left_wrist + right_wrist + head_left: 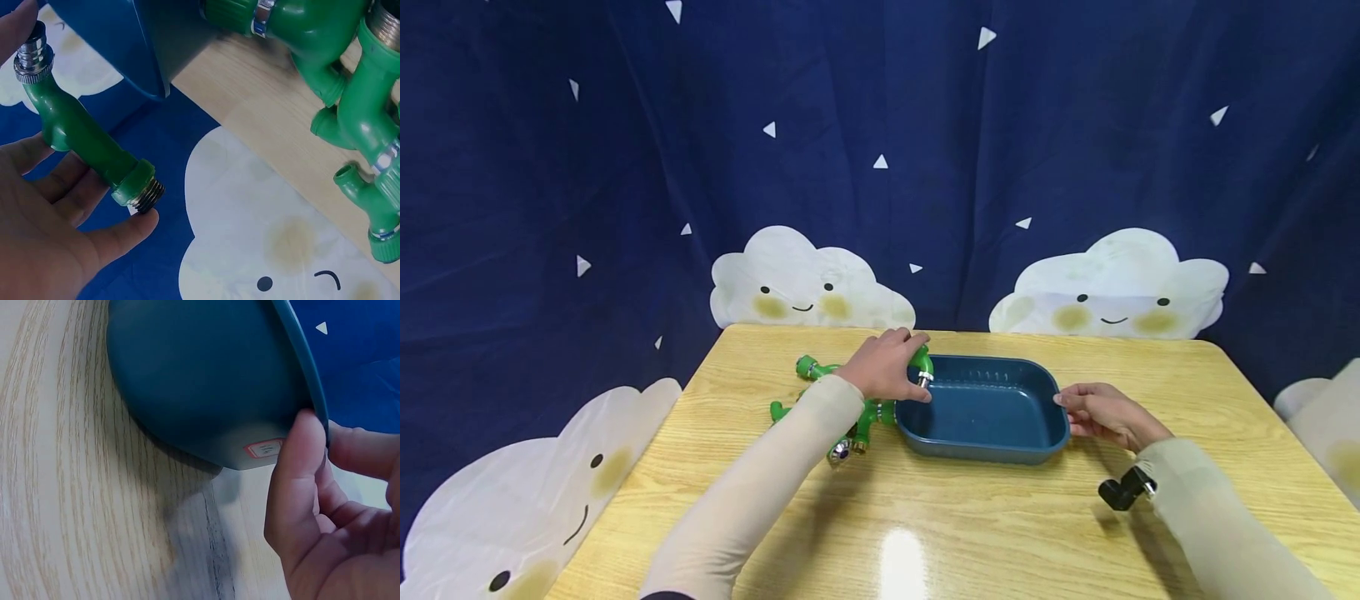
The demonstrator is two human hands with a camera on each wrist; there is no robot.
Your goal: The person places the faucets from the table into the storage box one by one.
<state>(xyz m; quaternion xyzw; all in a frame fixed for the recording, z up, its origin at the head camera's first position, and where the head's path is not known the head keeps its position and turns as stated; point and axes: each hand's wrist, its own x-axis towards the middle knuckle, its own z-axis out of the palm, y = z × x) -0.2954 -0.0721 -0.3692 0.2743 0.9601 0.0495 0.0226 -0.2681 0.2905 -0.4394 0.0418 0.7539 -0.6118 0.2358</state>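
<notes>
A green tap [84, 128] with a chrome nozzle and a threaded end is held by my left hand [886, 365]. Its fingers and thumb curl round the tap, which hangs over the left end of a dark blue plastic basin [988, 417]. My right hand [1101, 412] pinches the basin's right rim between thumb and fingers; a small red-edged label [265, 448] shows just beside that grip. Several more green taps [867, 419] lie in a cluster on the wooden table, left of the basin and partly hidden by my left arm.
The wooden table [977, 517] bears the basin and the taps. A dark blue curtain [925, 108] with white triangles and cloud shapes hangs behind and at both sides. A black device [1123, 490] juts out from my right wrist above the table.
</notes>
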